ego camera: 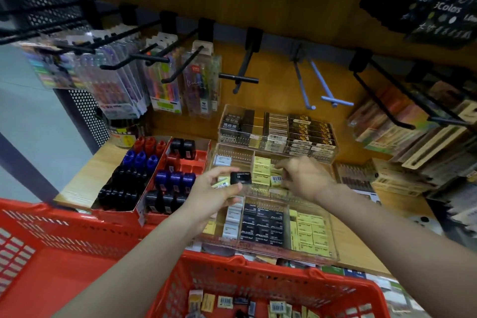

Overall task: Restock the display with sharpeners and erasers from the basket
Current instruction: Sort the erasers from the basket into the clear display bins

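My left hand [218, 188] holds a small black eraser [240, 177] and a yellow one [222, 182] over the middle clear tray [233, 153]. My right hand [305, 175] reaches into that tray, fingers on a yellow eraser [276, 179] among a row of yellow erasers [262, 166]. The near clear tray [333, 248] holds white, black and yellow erasers. Two red boxes of sharpeners [165, 170] stand to the left, with red, blue and black ones. The red basket [258, 281] below holds several loose erasers.
A far clear tray [333, 142] holds dark boxed erasers. Pen packs hang on black hooks [144, 77] at upper left; two bare hooks [240, 77] jut out above the trays. Boxed stationery [402, 134] is stacked on the right. A second red basket [51, 240] sits at left.
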